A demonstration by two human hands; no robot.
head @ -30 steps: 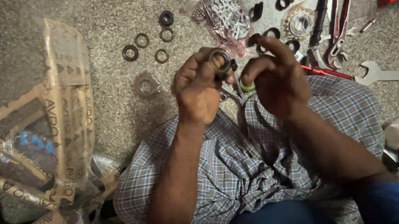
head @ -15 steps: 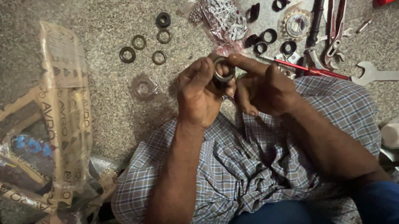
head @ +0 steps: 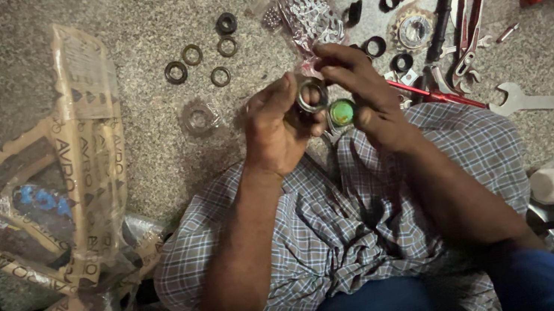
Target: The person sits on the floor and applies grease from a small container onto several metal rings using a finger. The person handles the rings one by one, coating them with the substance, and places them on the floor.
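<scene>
The metal ring (head: pixel 312 95) sits between the left hand (head: pixel 280 128) and right hand (head: pixel 366 98); loose rings (head: pixel 203 58) lie beyond-left, a wrench (head: pixel 544 101) right, a wrapped frame (head: pixel 38 220) far left

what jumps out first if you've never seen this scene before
At centre, the left hand pinches a metal ring while the right hand holds a small green-topped tub beside it, above a checked cloth. Dark rings lie on the floor beyond, a wrapped bicycle frame at left, a spanner at right.
</scene>
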